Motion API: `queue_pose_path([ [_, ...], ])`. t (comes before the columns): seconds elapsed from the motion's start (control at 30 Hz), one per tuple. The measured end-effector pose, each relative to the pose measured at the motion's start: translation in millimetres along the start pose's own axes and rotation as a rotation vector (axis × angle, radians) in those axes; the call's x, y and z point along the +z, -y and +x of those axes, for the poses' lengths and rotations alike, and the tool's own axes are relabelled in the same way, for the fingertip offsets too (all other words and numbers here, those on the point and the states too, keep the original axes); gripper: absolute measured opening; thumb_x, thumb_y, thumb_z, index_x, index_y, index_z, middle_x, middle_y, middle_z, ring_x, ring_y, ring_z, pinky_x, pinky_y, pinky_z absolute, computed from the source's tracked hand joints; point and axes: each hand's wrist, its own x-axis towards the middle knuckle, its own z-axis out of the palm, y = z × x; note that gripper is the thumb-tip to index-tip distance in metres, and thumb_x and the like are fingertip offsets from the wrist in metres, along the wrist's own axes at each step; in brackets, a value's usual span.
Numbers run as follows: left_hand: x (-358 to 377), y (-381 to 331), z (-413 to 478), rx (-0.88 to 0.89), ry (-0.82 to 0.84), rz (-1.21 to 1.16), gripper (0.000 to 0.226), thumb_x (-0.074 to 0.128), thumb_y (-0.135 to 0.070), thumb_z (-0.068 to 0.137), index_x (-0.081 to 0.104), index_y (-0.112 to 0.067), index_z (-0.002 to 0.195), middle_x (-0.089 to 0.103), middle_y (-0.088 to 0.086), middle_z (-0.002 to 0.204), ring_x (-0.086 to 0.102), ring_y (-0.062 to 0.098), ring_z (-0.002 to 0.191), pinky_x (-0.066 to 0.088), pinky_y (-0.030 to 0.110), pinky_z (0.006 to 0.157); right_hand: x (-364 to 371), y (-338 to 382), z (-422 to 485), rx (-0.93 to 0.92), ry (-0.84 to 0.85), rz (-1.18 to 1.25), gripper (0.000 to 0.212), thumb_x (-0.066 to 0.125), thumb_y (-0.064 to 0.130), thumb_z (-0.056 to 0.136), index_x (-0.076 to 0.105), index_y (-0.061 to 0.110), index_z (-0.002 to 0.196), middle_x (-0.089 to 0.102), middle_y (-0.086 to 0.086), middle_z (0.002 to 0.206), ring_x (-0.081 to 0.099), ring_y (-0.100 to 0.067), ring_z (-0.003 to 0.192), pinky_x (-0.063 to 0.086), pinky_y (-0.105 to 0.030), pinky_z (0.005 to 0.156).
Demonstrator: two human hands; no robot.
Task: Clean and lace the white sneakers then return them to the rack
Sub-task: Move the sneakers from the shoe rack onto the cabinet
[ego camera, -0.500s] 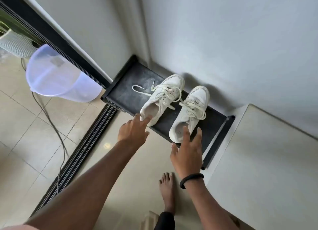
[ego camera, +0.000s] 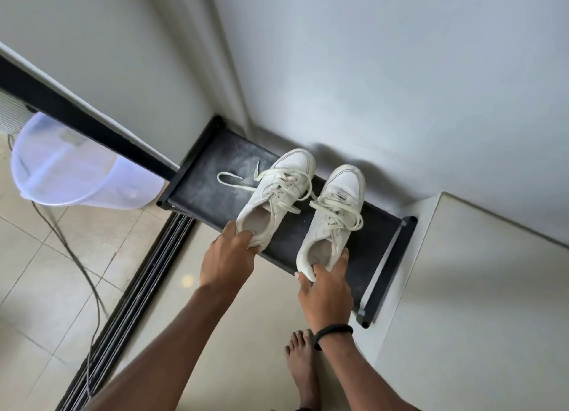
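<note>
2 sneakers (ego camera: 283, 192) sit on the dusty rack (ego camera: 201, 192), heels gripped by left hand (ego camera: 226, 256) and right hand (ego camera: 328, 290).

The black rack (ego camera: 200, 201) stands on the tiled floor (ego camera: 240, 333) in a corner, its back edge against the wall (ego camera: 400, 102). On its dusty top lie two white sneakers side by side, toes toward the wall and heels at the front edge: the left sneaker (ego camera: 277, 192) near the middle, the right sneaker (ego camera: 335, 213) just beside it. A loose lace (ego camera: 219, 177) from the left sneaker trails leftward over the bare top.

both hands reached sneakers: left hand (ego camera: 226, 261) grips left sneaker (ego camera: 274, 198) heel, right hand (ego camera: 328, 290) right sneaker (ego camera: 334, 216) heel.
</note>
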Motion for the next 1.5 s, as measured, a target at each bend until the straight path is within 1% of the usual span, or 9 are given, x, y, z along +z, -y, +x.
queue_pose_path([
  [0.23, -32, -23, -52, 0.046, -0.168, -0.031, 0.020, 0.083, -0.010, 0.072, 0.067, -0.010, 0.085, 0.066, 0.008, 0.104, 0.060, 0.043, 0.062, 0.049, 0.040, 0.043, -29, -15, -15, -0.068, -0.152, 0.146, 0.022, 0.088, 0.014, 0.070, 0.067, 0.013, 0.073, 0.042, -0.014, 0.157, 0.071, -0.035, 0.070, 0.052, -0.034, 0.052],
  [0.47, -77, -80, -110, 0.042, -0.247, -0.105, 0.025, 0.088, -0.006, 0.066, 0.071, -0.010, 0.084, 0.068, 0.010, 0.117, 0.062, 0.041, 0.057, 0.049, 0.037, 0.040, -98, -45, -61, -0.149, -0.306, 0.238, 0.031, 0.095, 0.017, 0.061, 0.067, 0.015, 0.072, 0.049, -0.013, 0.152, 0.070, -0.029, 0.062, 0.036, -0.022, 0.050],
  [0.7, -86, -187, -151, 0.188, -0.273, -0.186, 0.018, 0.084, -0.009, 0.073, 0.073, -0.013, 0.087, 0.069, 0.008, 0.121, 0.070, 0.036, 0.071, 0.053, 0.035, 0.043, -181, -113, -103, -0.137, -0.401, 0.286, 0.031, 0.097, 0.016, 0.056, 0.075, 0.017, 0.078, 0.054, -0.015, 0.146, 0.073, -0.028, 0.067, 0.036, -0.014, 0.056],
  [0.8, -78, -236, -169, 0.210, -0.217, -0.239, 0.024, 0.089, -0.012, 0.067, 0.073, -0.015, 0.085, 0.069, 0.004, 0.122, 0.066, 0.034, 0.064, 0.050, 0.032, 0.043, -211, -159, -117, -0.096, -0.481, 0.287, 0.028, 0.096, 0.016, 0.059, 0.073, 0.017, 0.076, 0.054, -0.015, 0.147, 0.072, -0.028, 0.066, 0.042, -0.018, 0.055],
  [0.97, -51, -325, -210, 0.359, -0.220, -0.337, 0.010, 0.081, -0.020, 0.078, 0.074, -0.021, 0.084, 0.071, 0.008, 0.122, 0.071, 0.030, 0.067, 0.051, 0.030, 0.045, -262, -255, -146, 0.014, -0.687, 0.238, 0.013, 0.079, 0.027, 0.069, 0.074, 0.015, 0.072, 0.057, -0.012, 0.144, 0.071, -0.029, 0.064, 0.043, -0.019, 0.056],
  [1.13, -15, -416, -244, 0.524, -0.121, -0.431, 0.026, 0.088, -0.015, 0.071, 0.071, -0.023, 0.090, 0.070, 0.001, 0.122, 0.067, 0.025, 0.065, 0.052, 0.029, 0.044, -296, -357, -175, 0.163, -0.804, 0.177, 0.027, 0.066, 0.040, 0.079, 0.075, 0.016, 0.074, 0.059, -0.010, 0.143, 0.064, -0.019, 0.089, 0.043, -0.027, 0.057],
  [1.27, 27, -457, -246, 0.550, -0.051, -0.333, 0.035, 0.086, -0.008, 0.069, 0.072, -0.015, 0.100, 0.068, -0.001, 0.121, 0.061, 0.028, 0.059, 0.050, 0.031, 0.043, -301, -422, -181, 0.219, -0.782, 0.145, 0.021, 0.071, 0.034, 0.074, 0.071, 0.014, 0.068, 0.058, -0.014, 0.143, 0.064, -0.020, 0.097, 0.041, -0.022, 0.059],
  [1.37, 56, -462, -241, 0.517, -0.029, -0.242, 0.029, 0.083, -0.009, 0.072, 0.072, -0.016, 0.099, 0.067, -0.001, 0.117, 0.061, 0.032, 0.059, 0.050, 0.033, 0.045, -288, -451, -171, 0.237, -0.686, 0.145, 0.014, 0.085, 0.020, 0.070, 0.072, 0.014, 0.070, 0.058, -0.020, 0.142, 0.074, -0.031, 0.079, 0.036, -0.022, 0.054],
  [1.5, 86, -454, -232, 0.430, -0.059, -0.168, 0.026, 0.083, -0.007, 0.073, 0.072, -0.013, 0.096, 0.067, 0.002, 0.107, 0.057, 0.034, 0.052, 0.045, 0.032, 0.045, -258, -464, -148, 0.192, -0.523, 0.173, 0.031, 0.097, 0.014, 0.057, 0.069, 0.014, 0.070, 0.054, -0.019, 0.146, 0.071, -0.030, 0.063, 0.033, -0.020, 0.051],
])
